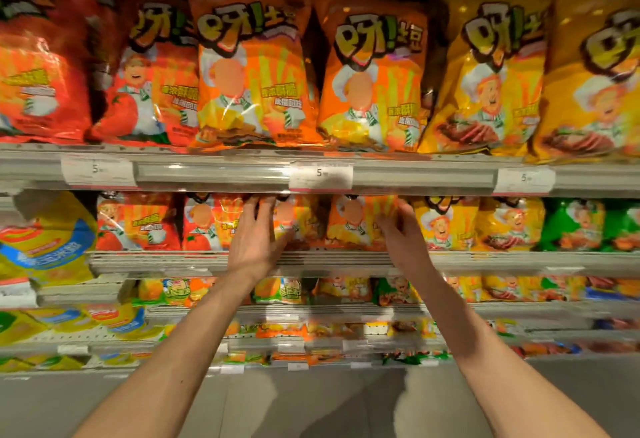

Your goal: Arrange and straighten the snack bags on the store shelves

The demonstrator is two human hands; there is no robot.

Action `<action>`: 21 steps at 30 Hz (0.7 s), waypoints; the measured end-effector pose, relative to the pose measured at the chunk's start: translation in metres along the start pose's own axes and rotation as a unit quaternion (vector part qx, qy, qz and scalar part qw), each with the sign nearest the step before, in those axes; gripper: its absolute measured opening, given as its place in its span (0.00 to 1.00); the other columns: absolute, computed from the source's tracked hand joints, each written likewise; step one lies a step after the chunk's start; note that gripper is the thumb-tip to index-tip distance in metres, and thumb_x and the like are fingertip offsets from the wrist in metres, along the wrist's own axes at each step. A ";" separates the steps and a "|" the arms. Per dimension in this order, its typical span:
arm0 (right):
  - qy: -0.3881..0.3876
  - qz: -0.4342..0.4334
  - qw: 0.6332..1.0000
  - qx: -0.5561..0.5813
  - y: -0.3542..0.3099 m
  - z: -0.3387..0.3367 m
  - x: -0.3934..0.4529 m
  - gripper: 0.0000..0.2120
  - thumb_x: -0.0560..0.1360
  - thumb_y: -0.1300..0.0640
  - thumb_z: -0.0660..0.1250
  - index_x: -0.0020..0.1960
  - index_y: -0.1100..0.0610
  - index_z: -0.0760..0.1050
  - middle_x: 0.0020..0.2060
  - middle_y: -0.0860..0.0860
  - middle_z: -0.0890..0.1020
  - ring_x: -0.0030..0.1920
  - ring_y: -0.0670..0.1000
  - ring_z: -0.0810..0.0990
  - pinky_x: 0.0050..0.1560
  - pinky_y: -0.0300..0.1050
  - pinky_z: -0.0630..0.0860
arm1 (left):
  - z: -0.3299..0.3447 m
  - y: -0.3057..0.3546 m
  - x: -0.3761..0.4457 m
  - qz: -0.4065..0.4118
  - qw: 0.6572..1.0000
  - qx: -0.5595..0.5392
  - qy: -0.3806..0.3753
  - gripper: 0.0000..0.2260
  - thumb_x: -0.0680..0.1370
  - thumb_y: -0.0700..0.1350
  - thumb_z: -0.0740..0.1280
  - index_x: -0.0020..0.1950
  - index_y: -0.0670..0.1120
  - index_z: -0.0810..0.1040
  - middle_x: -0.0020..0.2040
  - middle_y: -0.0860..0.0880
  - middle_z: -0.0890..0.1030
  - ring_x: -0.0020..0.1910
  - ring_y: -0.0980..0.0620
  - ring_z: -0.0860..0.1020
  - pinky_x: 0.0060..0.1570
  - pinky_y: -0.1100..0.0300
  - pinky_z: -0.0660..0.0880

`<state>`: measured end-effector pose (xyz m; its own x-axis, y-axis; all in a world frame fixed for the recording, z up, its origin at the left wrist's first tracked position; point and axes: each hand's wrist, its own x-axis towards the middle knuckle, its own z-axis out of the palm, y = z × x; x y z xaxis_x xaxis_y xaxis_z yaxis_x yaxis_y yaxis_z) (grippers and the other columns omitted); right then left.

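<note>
Both my arms reach up to the second shelf [329, 259]. My left hand [254, 240] lies with straight fingers against an orange snack bag [294, 219] in the row. My right hand [403, 235] curls its fingers round the right edge of the neighbouring orange snack bag [353, 224]. Red bags [138, 222] stand to the left of these, yellow bags [446, 226] and green bags [575, 226] to the right. Above, the top shelf [214, 172] carries bigger red, orange and yellow bags, upright and facing out.
Price tags [320, 176] sit along the top shelf's front rail. A large yellow-and-blue bag [48, 240] stands at the far left. Lower shelves [311, 311] hold several smaller snack bags. Grey floor [311, 403] shows below.
</note>
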<state>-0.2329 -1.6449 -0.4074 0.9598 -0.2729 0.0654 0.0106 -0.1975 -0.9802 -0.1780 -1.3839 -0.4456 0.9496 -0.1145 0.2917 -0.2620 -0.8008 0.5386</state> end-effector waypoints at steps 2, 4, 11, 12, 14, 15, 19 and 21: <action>-0.030 0.044 0.998 -0.044 0.000 0.004 0.005 0.18 0.82 0.47 0.63 0.69 0.54 0.71 0.52 0.46 0.77 0.49 0.46 0.76 0.51 0.36 0.71 | -0.002 0.002 -0.002 -0.001 1.000 0.002 -0.004 0.33 0.77 0.57 0.73 0.77 0.49 0.65 0.76 0.44 0.65 0.74 0.42 0.67 0.67 0.47 0.74; -0.074 0.080 0.990 -0.092 0.004 0.005 0.010 0.28 0.85 0.48 0.60 0.81 0.53 0.57 0.70 0.49 0.72 0.69 0.52 0.71 0.61 0.36 0.62 | -0.004 0.004 -0.004 0.001 1.000 0.006 -0.003 0.33 0.77 0.56 0.73 0.77 0.48 0.65 0.77 0.44 0.64 0.74 0.43 0.67 0.69 0.48 0.72; -0.054 0.042 0.993 -0.095 0.017 0.010 0.022 0.24 0.85 0.57 0.59 0.79 0.55 0.59 0.63 0.46 0.70 0.66 0.48 0.70 0.62 0.41 0.63 | -0.007 0.006 -0.006 -0.010 1.000 0.004 -0.018 0.32 0.77 0.55 0.73 0.77 0.47 0.65 0.76 0.43 0.66 0.74 0.43 0.68 0.71 0.50 0.69; -0.053 0.044 0.993 -0.099 0.016 0.011 0.023 0.24 0.85 0.56 0.58 0.79 0.54 0.59 0.63 0.46 0.70 0.65 0.49 0.70 0.62 0.42 0.63 | -0.008 0.006 -0.005 -0.011 1.000 0.003 -0.018 0.33 0.77 0.55 0.73 0.77 0.46 0.65 0.76 0.43 0.66 0.73 0.43 0.68 0.70 0.50 0.69; -0.046 0.051 0.992 -0.106 0.018 0.013 0.026 0.22 0.85 0.55 0.57 0.78 0.52 0.60 0.61 0.48 0.72 0.60 0.50 0.71 0.59 0.44 0.64 | -0.010 0.006 -0.005 -0.010 1.000 -0.002 -0.020 0.33 0.77 0.55 0.74 0.77 0.46 0.66 0.75 0.44 0.66 0.73 0.44 0.69 0.70 0.50 0.70; -0.044 0.055 0.992 -0.107 0.019 0.013 0.028 0.19 0.85 0.53 0.57 0.75 0.52 0.63 0.57 0.51 0.75 0.55 0.52 0.73 0.57 0.46 0.65 | -0.010 0.005 -0.005 -0.011 1.000 -0.004 -0.023 0.33 0.77 0.55 0.74 0.77 0.46 0.66 0.75 0.44 0.67 0.73 0.44 0.69 0.71 0.50 0.70; -0.065 0.039 0.985 -0.157 0.021 0.013 0.024 0.17 0.85 0.53 0.56 0.73 0.53 0.65 0.55 0.53 0.76 0.54 0.53 0.74 0.56 0.46 0.66 | -0.009 0.004 -0.004 -0.021 0.999 -0.005 -0.026 0.33 0.77 0.56 0.74 0.77 0.47 0.65 0.75 0.45 0.66 0.73 0.45 0.68 0.71 0.48 0.70; -0.056 0.022 0.977 -0.205 0.025 0.010 0.018 0.18 0.85 0.54 0.56 0.74 0.56 0.66 0.57 0.53 0.75 0.58 0.55 0.74 0.58 0.46 0.67 | -0.009 0.004 -0.005 -0.024 0.999 -0.011 -0.030 0.34 0.77 0.56 0.73 0.78 0.48 0.64 0.76 0.46 0.66 0.74 0.45 0.68 0.72 0.47 0.69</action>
<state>-0.2126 -1.6451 -0.4326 0.9818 -0.1891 -0.0193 -0.1229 -0.5543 -0.8232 -0.1855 -1.3816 -0.4380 0.9695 -0.1123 0.2178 -0.2196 -0.7926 0.5688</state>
